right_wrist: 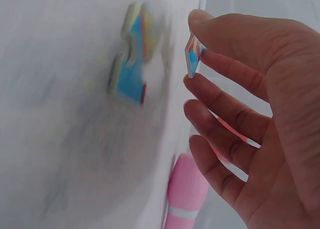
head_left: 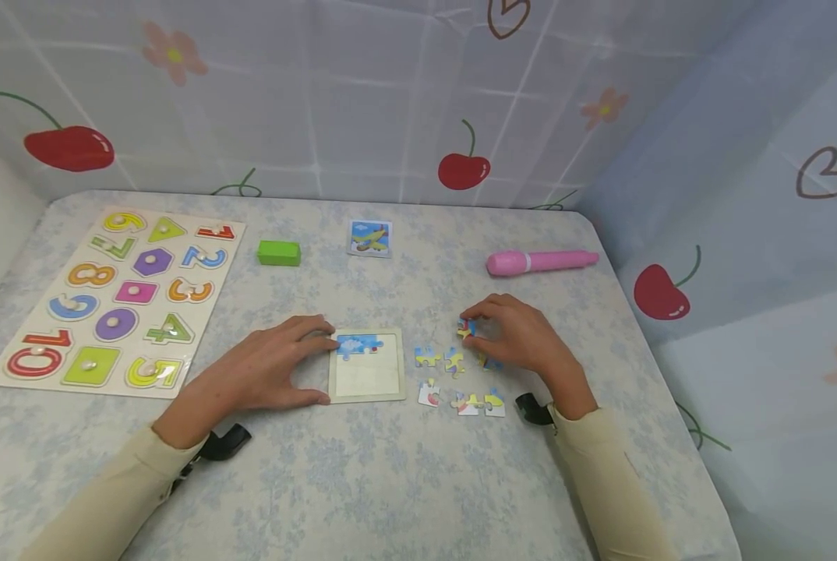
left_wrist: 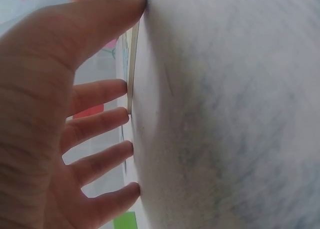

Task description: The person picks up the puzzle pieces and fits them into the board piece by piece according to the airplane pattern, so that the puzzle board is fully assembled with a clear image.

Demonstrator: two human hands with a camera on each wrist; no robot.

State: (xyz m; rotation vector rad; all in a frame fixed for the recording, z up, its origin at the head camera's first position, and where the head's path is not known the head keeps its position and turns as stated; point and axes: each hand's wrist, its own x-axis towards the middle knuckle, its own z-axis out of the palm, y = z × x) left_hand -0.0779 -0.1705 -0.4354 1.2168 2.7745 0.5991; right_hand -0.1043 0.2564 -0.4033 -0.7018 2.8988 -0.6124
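Note:
My right hand (head_left: 520,331) pinches a jigsaw puzzle piece (head_left: 465,327) between thumb and fingers. In the right wrist view that piece (right_wrist: 193,54), blue with red and yellow, is held edge-on above the cloth. The left hand (head_left: 271,366) rests with fingers spread against the left side of a small square puzzle tray (head_left: 368,396), thumb at its lower left corner. Joined blue pieces (head_left: 355,345) lie along the tray's top left. Several loose pieces (head_left: 453,361) lie between the tray and my right hand; another piece (right_wrist: 131,81) lies under that hand.
A board of numbers and shapes (head_left: 197,292) lies at the left. Behind the tray are a green block (head_left: 279,253) and a picture card with a plane (head_left: 369,238). A pink pen-shaped object (head_left: 541,262) lies beyond my right hand. Patterned curtains (head_left: 376,101) border the table.

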